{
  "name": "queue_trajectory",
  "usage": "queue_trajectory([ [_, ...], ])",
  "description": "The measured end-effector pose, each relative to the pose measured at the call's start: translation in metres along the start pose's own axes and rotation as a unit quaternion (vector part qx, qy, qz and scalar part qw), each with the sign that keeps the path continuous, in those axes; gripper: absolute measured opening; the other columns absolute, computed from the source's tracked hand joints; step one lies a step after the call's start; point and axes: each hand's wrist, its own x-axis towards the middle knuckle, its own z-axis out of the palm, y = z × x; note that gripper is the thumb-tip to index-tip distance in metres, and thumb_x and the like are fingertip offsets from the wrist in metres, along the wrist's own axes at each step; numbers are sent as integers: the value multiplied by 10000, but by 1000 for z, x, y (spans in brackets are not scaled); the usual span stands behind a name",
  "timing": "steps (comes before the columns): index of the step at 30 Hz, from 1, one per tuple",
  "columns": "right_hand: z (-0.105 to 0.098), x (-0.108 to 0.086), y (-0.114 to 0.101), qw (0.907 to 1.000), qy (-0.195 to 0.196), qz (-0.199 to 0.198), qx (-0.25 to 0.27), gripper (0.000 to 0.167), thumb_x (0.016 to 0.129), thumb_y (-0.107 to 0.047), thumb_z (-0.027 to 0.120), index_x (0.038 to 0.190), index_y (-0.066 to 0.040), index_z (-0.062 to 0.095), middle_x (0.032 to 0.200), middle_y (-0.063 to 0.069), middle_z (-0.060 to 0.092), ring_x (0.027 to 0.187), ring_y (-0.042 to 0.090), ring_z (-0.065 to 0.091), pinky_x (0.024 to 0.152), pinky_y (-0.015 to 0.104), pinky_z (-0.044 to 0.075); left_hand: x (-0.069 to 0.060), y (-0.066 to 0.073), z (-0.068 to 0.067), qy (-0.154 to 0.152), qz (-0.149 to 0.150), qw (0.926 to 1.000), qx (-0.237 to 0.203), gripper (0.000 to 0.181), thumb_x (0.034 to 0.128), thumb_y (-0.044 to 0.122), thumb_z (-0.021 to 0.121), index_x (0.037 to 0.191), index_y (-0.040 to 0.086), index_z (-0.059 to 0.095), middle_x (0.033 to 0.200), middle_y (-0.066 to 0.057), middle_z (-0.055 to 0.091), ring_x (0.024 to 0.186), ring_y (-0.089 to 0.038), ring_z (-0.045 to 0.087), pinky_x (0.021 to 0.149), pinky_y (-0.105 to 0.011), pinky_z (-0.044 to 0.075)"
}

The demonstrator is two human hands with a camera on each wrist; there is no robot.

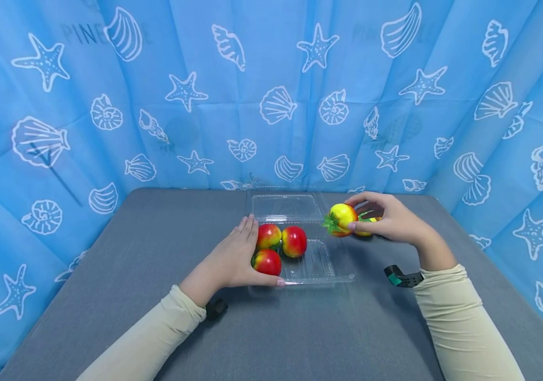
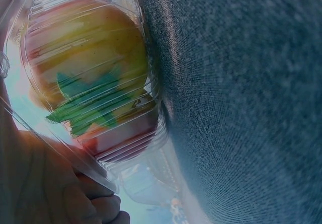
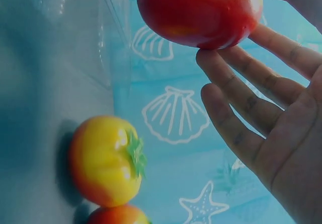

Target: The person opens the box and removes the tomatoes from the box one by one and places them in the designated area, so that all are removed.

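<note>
A clear plastic container [image 1: 319, 278] stands on the table, holding three red-and-yellow tomatoes [image 1: 294, 242] in its left part. My left hand [image 1: 233, 259] grips its left side, with the thumb along the front rim and the fingers at the left edge. Through the ribbed wall, the left wrist view shows a tomato [image 2: 90, 43] with a green leafy top. My right hand [image 1: 388, 217] pinches another tomato [image 1: 340, 218] by thumb and fingertips, just right of the container's back part. Its green leaves point left in the head view.
Two more tomatoes [image 3: 105, 161] lie on the table right of the container, partly hidden by the right hand in the head view. The container's raised clear lid [image 1: 286, 205] is at its back. A blue shell-patterned curtain [image 1: 262, 106] surrounds the grey table [image 1: 171, 227].
</note>
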Motion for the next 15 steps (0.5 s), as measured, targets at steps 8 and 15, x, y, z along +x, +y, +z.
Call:
queue_trajectory([
  [8,-10,-3,14,9988,433,191,79,469,947,-223,827,1365,-82,668,1308,153,701,1137,254,694,851,223,602,0,-1,1,-4,-5,10000,24,1415,717,943,632,1716,89,106,1807,-112,61,1674,-338,111,1311,-516,280],
  [15,-18,-7,30,9968,741,266,120,486,977,-224,796,1408,-67,636,1364,158,671,1106,75,658,881,133,560,0,-1,1,-3,-6,10000,-10,1418,714,941,638,1715,83,113,1808,-105,53,1674,-335,109,1312,-519,277],
])
